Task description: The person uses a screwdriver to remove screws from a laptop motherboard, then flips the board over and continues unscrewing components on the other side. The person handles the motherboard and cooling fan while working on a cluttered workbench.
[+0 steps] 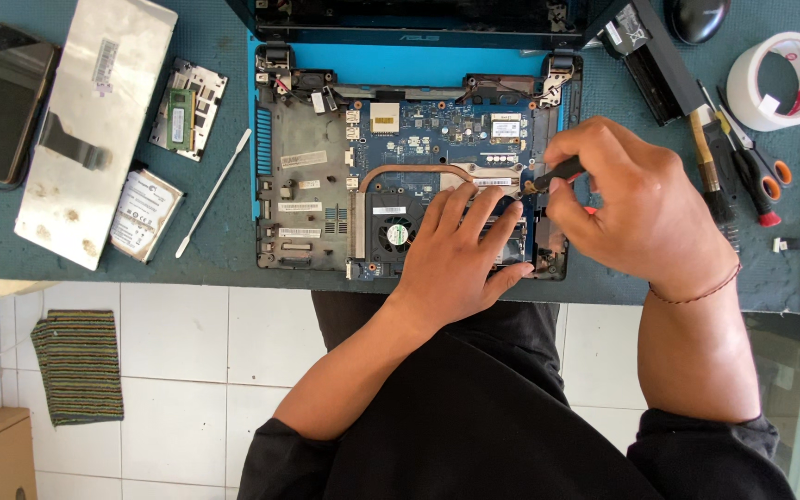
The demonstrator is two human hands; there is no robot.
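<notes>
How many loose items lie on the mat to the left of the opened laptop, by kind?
Phone: 1
Keyboard, face down: 1
Memory module on its cover plate: 1
Hard drive: 1
White pry tool: 1
Total: 5

The left hand rests on the opened laptop; the right hand holds a screwdriver.
</notes>
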